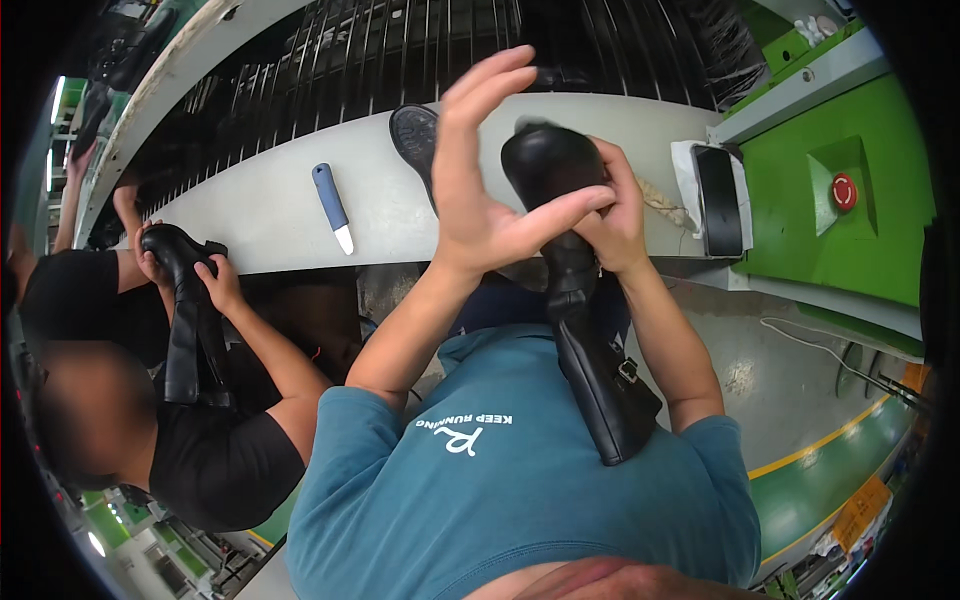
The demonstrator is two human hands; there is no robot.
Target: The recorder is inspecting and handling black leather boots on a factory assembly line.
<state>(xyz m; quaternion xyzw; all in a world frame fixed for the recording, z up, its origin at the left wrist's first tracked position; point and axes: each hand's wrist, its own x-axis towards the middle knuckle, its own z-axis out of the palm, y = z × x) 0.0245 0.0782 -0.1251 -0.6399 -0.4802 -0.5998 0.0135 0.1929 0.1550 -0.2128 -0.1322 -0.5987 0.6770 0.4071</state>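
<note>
A tall black boot with a side buckle lies against my chest, its toe pointing away over the white work ledge. My right hand grips it around the foot part from the right side. My left hand is raised just left of the toe. Its fingers stretch upward and its thumb points across toward the boot; it holds nothing. Behind my left hand, a second black shoe or boot rests on the ledge with its sole showing, the rest partly hidden.
A blue-handled knife lies on the white ledge. At right, a black phone-like slab sits near a green machine panel with a red button. To my left, a co-worker in a black shirt holds another black boot. Dark rods line the far side.
</note>
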